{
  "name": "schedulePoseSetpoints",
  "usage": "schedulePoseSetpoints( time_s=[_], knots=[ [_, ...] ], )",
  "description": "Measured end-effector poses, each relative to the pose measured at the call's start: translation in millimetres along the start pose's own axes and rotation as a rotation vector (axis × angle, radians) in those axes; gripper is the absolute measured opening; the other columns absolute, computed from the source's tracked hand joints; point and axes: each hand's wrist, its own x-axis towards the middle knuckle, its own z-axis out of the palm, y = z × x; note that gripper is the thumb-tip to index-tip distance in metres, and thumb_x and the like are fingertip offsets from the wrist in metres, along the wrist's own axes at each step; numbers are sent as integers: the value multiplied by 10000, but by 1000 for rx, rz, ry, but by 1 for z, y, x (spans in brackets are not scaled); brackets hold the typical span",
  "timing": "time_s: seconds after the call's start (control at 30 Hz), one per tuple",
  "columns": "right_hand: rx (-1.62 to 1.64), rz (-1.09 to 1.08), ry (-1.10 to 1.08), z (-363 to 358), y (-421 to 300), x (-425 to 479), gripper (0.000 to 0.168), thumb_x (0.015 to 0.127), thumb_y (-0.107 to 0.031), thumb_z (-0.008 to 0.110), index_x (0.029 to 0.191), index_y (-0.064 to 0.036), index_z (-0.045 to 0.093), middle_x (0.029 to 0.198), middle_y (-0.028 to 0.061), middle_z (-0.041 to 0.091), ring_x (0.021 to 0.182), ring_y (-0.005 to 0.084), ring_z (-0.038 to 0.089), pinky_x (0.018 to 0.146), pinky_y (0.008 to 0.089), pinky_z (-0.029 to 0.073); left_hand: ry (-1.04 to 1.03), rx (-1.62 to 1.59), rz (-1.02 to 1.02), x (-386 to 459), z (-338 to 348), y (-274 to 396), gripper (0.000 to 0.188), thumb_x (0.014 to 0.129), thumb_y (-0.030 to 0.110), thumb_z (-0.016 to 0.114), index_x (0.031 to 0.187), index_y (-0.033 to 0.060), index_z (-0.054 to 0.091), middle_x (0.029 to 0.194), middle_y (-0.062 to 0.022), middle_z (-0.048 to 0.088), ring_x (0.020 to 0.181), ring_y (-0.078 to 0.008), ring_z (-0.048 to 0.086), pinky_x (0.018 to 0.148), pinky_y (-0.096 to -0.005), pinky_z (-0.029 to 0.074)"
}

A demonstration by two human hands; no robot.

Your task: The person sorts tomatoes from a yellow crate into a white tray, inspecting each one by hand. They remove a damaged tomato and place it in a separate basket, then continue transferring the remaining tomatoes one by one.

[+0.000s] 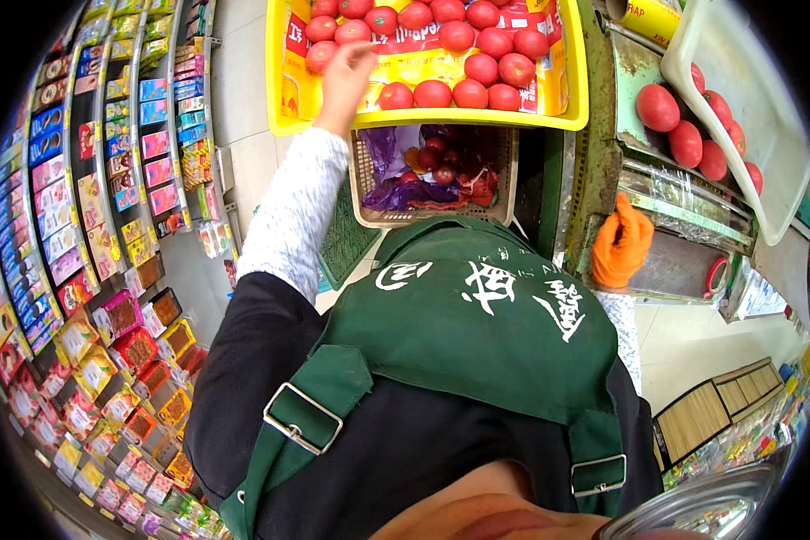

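Observation:
My bare left hand (345,84) is over the left part of a yellow plastic crate (426,119), its fingertips close to a red tomato (320,57). Whether it touches that tomato, I cannot tell. Several tomatoes (433,94) lie in the crate on printed yellow and red sheeting. My right hand (621,243), in an orange glove, is at the edge of a worn green metal stand, fingers bent and drawn together, with nothing visible in them. Above it, more tomatoes (657,108) rest on the metal surface, some beneath the rim of a translucent white tray (709,121).
Below the crate sits a beige plastic basket (434,216) with purple bags and red produce. Shelves of packaged snacks (155,145) line the left side. A red tape roll (717,277) is at the stand's lower right; a wooden slatted panel (692,422) stands beyond.

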Motion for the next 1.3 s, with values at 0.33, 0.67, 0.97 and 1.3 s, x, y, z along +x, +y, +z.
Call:
schedulePoseSetpoints(
  time_s=[0.33, 0.67, 0.97, 1.3],
  knots=[
    [-46, 133, -31, 11, 5, -19, 364, 846, 11, 681, 1184, -123, 657, 1079, 84, 687, 931, 257, 645, 791, 359, 543, -176, 1263, 308, 115, 23, -54, 657, 841, 340, 713, 1442, 186, 497, 1273, -162, 600, 1163, -319, 602, 987, -481, 495],
    [-76, 169, -39, 14, 6, -26, 350, 823, 9, 689, 1139, -136, 659, 1037, 79, 675, 906, 262, 651, 761, 362, 542, -211, 1310, 245, 115, 38, -73, 761, 867, 512, 692, 1465, 144, 399, 1289, -290, 516, 933, -452, 700, 783, -504, 598],
    [-124, 173, -51, 12, 4, -23, 323, 823, -16, 700, 1121, -141, 685, 1019, 81, 652, 907, 271, 646, 760, 369, 537, -416, 181, -148, 88, 4, -7, 689, 896, 447, 693, 1408, 30, 496, 1236, -222, 645, 1152, -305, 641, 949, -412, 546],
    [328, 158, 131, 13, -47, -6, 343, 855, 85, 624, 1169, -47, 661, 1079, 84, 618, 869, 168, 590, 714, 270, 491, -764, -1225, -292, -63, 12, 138, 856, 855, 707, 553, 1288, -30, 522, 1046, -222, 638, 781, -265, 665, 612, -352, 595]
  ],
)
